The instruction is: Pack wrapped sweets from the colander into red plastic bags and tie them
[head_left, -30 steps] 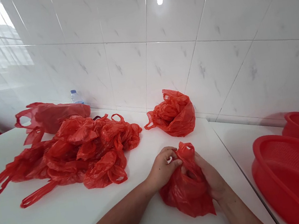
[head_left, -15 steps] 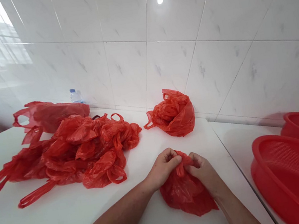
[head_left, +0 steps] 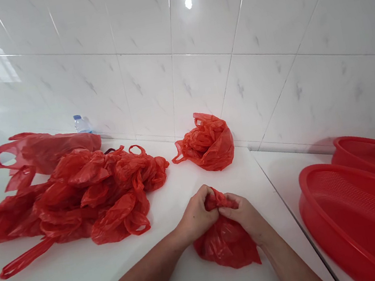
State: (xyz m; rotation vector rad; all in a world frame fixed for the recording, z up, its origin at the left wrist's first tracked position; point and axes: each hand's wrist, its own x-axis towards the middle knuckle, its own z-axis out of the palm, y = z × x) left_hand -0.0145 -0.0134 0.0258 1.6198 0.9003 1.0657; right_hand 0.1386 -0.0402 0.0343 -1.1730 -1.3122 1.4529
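Note:
A red plastic bag rests on the white table in front of me, its top gathered and crumpled. My left hand pinches the gathered top from the left, thumb against bent fingers. From the right, my right hand pinches the same part, its thumb close to the left thumb. Folds and fingers hide the exact shape of the plastic between them. Beyond my hands, by the wall, sits a bundled red plastic bag. A large heap of crumpled red plastic bags lies to the left.
The white table runs along a tiled wall. Two red plastic baskets with perforated sides stand on the surface to the right, past a seam. A clear bottle with a blue cap is behind the heap, near another red bag.
Both hands have drawn closer together at the bag's top, with the thumbs now nearly meeting. The view has turned slightly right, so the surroundings sit further left.

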